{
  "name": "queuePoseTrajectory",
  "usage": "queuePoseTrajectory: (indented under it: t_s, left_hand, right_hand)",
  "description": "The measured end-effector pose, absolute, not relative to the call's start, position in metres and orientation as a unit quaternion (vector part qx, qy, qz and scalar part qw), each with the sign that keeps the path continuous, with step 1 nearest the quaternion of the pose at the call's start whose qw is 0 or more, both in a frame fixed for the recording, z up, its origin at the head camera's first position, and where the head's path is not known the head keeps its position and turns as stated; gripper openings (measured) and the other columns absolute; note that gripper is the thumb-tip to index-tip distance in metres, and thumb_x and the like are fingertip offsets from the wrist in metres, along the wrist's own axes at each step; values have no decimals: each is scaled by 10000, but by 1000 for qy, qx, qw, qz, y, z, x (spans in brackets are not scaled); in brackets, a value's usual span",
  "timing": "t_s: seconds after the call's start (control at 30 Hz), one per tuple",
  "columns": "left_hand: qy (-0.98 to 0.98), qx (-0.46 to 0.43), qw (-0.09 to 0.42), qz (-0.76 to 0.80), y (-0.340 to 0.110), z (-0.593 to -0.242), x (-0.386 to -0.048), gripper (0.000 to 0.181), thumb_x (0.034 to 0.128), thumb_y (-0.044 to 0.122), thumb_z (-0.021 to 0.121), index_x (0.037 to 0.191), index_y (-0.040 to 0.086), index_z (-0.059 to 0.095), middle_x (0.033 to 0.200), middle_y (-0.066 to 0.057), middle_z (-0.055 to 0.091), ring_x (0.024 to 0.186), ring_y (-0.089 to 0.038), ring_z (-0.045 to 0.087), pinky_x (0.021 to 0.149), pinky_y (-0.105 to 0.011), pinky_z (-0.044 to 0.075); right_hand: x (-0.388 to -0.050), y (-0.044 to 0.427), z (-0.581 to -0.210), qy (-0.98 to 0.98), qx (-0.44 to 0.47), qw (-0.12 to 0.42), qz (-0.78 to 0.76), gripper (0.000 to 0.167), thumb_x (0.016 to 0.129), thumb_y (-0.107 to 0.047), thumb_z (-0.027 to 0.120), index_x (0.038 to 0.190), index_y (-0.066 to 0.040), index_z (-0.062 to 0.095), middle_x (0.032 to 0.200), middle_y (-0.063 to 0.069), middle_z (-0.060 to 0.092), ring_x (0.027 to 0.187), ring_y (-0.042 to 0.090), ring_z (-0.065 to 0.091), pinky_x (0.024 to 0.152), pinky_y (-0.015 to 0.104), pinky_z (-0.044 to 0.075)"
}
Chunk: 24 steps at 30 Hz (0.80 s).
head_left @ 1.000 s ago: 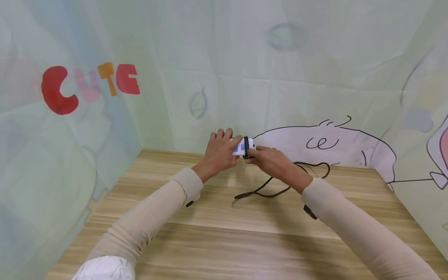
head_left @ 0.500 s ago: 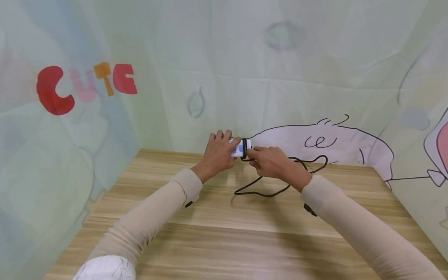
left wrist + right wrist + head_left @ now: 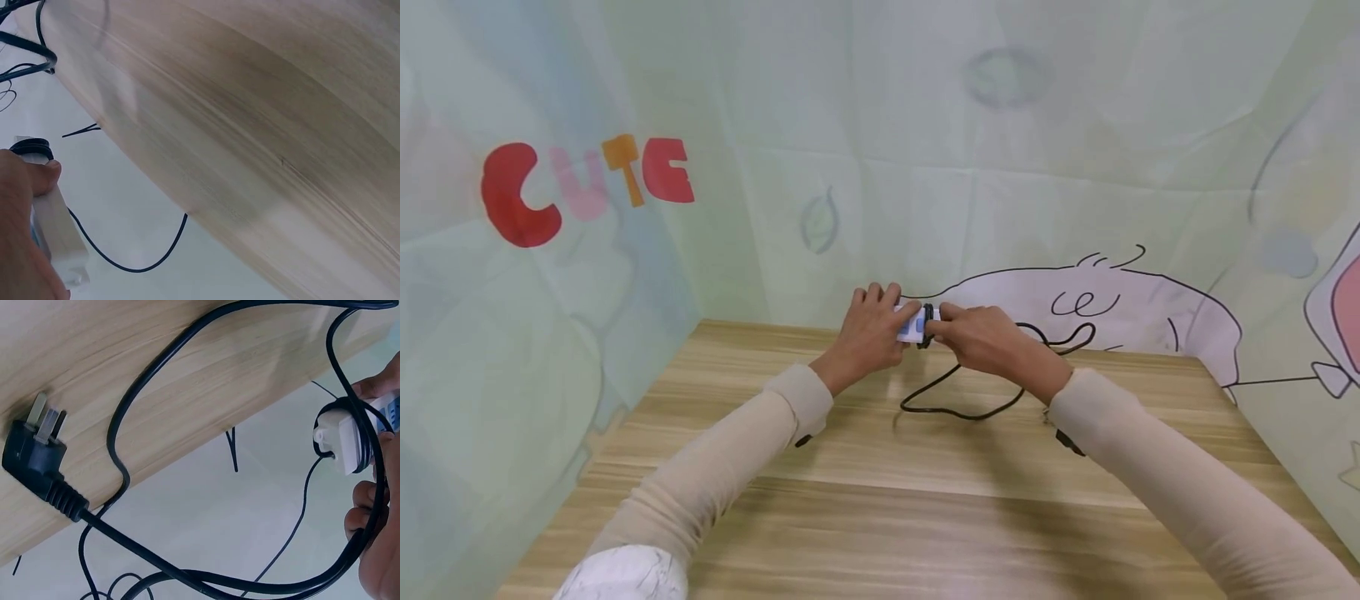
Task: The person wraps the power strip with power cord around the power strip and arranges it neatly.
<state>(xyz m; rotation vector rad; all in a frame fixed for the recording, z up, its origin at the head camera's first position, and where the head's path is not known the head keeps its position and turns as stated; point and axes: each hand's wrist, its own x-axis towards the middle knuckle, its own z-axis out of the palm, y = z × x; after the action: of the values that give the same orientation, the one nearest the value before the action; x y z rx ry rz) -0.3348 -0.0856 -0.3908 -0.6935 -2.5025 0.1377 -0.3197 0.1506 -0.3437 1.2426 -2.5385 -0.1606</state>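
The table [image 3: 880, 517] lies nearest, cord [image 3: 144, 550] looping over it. Near its far edge, the right hand's [image 3: 988, 340] curled fingers pinch the cord wound around the strip [image 3: 912, 327]; the left hand [image 3: 867, 333] grips the strip. Behind is the wall [image 3: 910, 225].

I can see this person's left forearm [image 3: 715, 471] reaching in from seven o'clock and the right forearm [image 3: 1180, 479] from four, both slanting forward toward twelve, where the left hand [image 3: 863, 335] and the right hand [image 3: 988, 342] face each other, near but apart, each gripping with bent fingers [image 3: 362, 506].
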Motion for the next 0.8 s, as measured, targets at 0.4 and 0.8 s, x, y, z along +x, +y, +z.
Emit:
queuePoseTrajectory:
  t_s: [0.4, 0.8]
  left_hand:
    - [-918, -287, 271, 43, -88, -392, -331, 536, 995, 390, 849, 1480, 251, 666, 1287, -126, 613, 1101, -364, 593, 959, -527, 517]
    - [-907, -321, 272, 22, -88, -391, -329, 560, 950, 368, 886, 1462, 268, 682, 1289, -115, 616, 1125, -364, 607, 980, -532, 533]
  right_hand:
    - [-325, 157, -343, -862, 440, 223, -117, 189, 1136, -357, 635, 1206, -187, 591, 871, 66, 561, 507, 134, 249, 468, 296, 291]
    - [-333, 163, -335, -880, 386, 240, -141, 450, 1074, -571, 646, 1121, -128, 710, 608, 13, 493, 515, 119, 214, 496, 285, 180]
